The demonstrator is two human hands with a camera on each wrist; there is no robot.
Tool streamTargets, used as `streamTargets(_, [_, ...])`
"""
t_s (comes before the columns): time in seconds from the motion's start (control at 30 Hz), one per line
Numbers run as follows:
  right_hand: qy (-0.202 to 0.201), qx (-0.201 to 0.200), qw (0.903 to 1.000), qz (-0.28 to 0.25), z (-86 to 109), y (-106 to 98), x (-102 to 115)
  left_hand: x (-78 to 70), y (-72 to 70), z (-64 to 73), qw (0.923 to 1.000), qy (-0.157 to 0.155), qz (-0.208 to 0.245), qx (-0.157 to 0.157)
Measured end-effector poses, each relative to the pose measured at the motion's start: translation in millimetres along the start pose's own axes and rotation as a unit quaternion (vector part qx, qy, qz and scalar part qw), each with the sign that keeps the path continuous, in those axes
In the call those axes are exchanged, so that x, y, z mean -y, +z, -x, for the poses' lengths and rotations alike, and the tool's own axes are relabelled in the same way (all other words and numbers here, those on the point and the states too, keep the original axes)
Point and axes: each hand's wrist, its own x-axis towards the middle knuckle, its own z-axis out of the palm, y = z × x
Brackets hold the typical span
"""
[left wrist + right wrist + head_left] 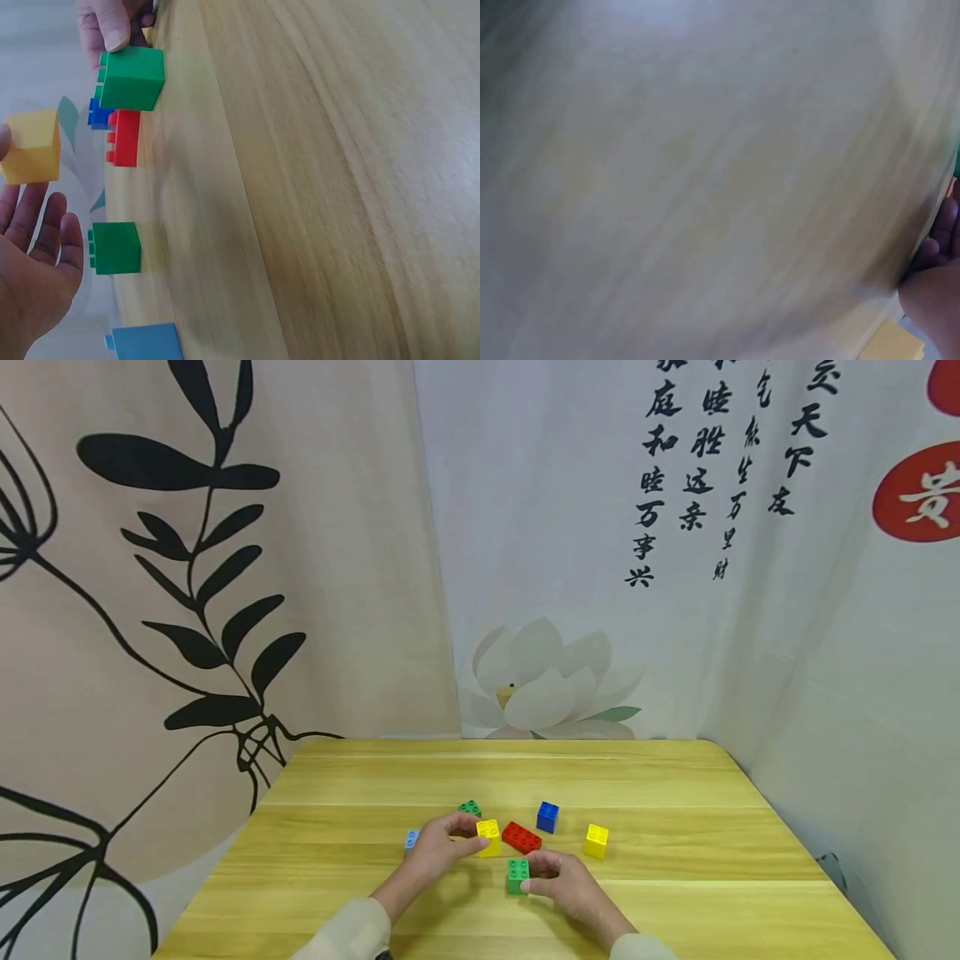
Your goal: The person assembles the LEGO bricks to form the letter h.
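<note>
Though long axes are unclear, left hand (441, 846) pinches yellow block (488, 839), right hand (567, 885) green block (517, 878), studs up.

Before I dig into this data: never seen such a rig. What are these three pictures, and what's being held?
No machine here: a person works with two bare hands. The head picture comes from a camera worn on the head, looking forward and down; the other two come from a camera on each wrist. The left hand has a yellow block in its grip, the right hand a green block. On the wooden table lie a red block, a blue block, a second yellow block, a second green block and a light-blue block. The right wrist picture is blurred and shows mostly table.
</note>
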Motion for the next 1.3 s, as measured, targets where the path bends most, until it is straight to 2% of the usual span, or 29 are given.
streamTargets(0.43, [0.000, -0.002, 1.0000, 0.008, -0.2, 0, 2, -7.4, 9.0, -4.4, 0.9998, 0.003, -0.008, 0.017])
streamTargets(0.67, [-0.007, 0.000, 1.0000, 0.003, 0.6, 0, 3, -6.9, 16.9, -4.7, 0.9993, 0.007, -0.016, 0.034])
streamTargets(1.3, [-0.016, 0.003, 0.9998, -0.005, 1.3, -1, 0, -2.1, 34.0, -4.4, 0.9983, 0.002, 0.004, 0.057])
